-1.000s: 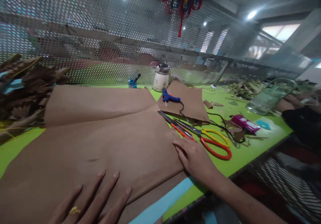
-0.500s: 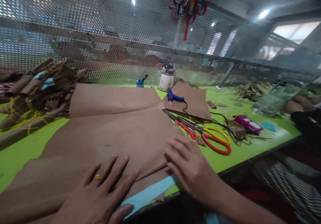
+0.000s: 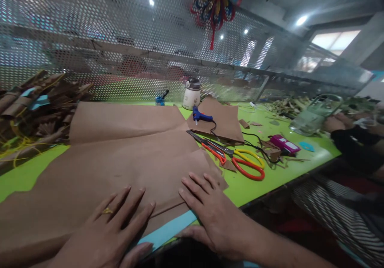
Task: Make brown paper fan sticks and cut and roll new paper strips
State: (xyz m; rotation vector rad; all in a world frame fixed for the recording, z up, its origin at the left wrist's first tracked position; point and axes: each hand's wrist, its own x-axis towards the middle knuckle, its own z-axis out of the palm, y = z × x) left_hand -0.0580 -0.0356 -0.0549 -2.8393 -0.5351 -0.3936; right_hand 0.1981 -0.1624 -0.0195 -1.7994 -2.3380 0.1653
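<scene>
A large sheet of brown paper [image 3: 126,156] lies across the green table [image 3: 270,172]. My left hand [image 3: 111,228], with a ring on one finger, rests flat on its near edge, fingers spread. My right hand [image 3: 210,210] lies flat beside it on the paper's right corner, fingers apart, thumb at the table's edge. A light blue strip [image 3: 168,230] shows under the paper between both hands. Neither hand holds anything.
Two pairs of scissors [image 3: 240,162] with red and yellow handles lie right of the paper. Behind are a blue glue gun [image 3: 201,116], a white jar [image 3: 191,94] and a pink box [image 3: 285,145]. Brown paper rolls [image 3: 33,108] pile at left. Another person's arm [image 3: 351,140] is at right.
My right hand slid left from beside the scissors onto the paper's near right corner. My left hand came further into view and lies flat on the paper.
</scene>
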